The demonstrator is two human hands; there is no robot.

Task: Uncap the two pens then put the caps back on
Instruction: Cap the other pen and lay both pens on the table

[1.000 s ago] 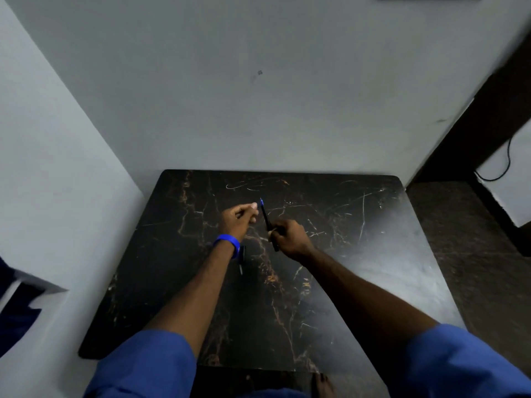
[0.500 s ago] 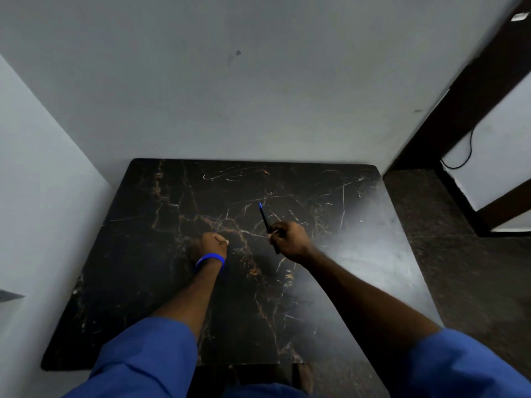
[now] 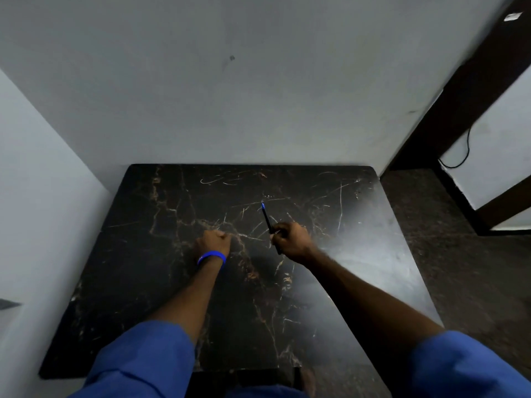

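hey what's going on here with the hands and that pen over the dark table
A person in blue sleeves works over a black marble-patterned table. The right hand grips a slim dark pen with a blue tip, angled up and away from the person. The left hand, wearing a blue wristband, is closed in a fist low over the table; whether it holds a cap cannot be seen. No second pen is visible.

Glossy black marble-look table [image 3: 161, 254]; matt plaster wall [image 3: 258, 96].

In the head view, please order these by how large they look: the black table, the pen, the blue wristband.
1. Black table
2. Pen, partly hidden in the right hand
3. Blue wristband; this last order is unsure.
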